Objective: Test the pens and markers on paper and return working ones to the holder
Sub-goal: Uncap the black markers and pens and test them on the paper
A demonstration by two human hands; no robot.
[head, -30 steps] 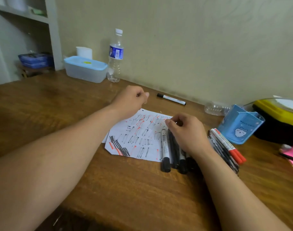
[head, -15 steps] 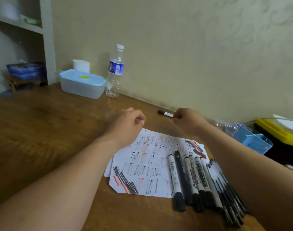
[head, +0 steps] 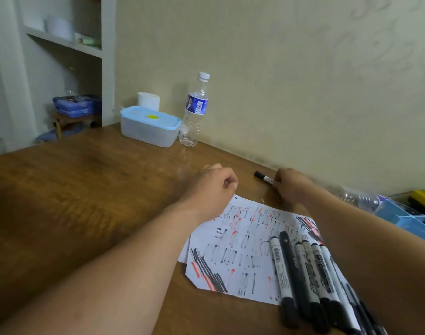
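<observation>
Our right hand (head: 288, 187) pinches the black-capped marker (head: 263, 177) on the tabletop (head: 85, 189), our left hand (head: 213, 187) curled in an empty-looking fist near the scribbled paper (head: 242, 252).

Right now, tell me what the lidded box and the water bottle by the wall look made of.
The lidded box looks like plastic: frosted, translucent body, matte light-blue lid. The water bottle is probably thin clear plastic, glossy: see-through ribbed wall, white screw cap, printed label.
</observation>
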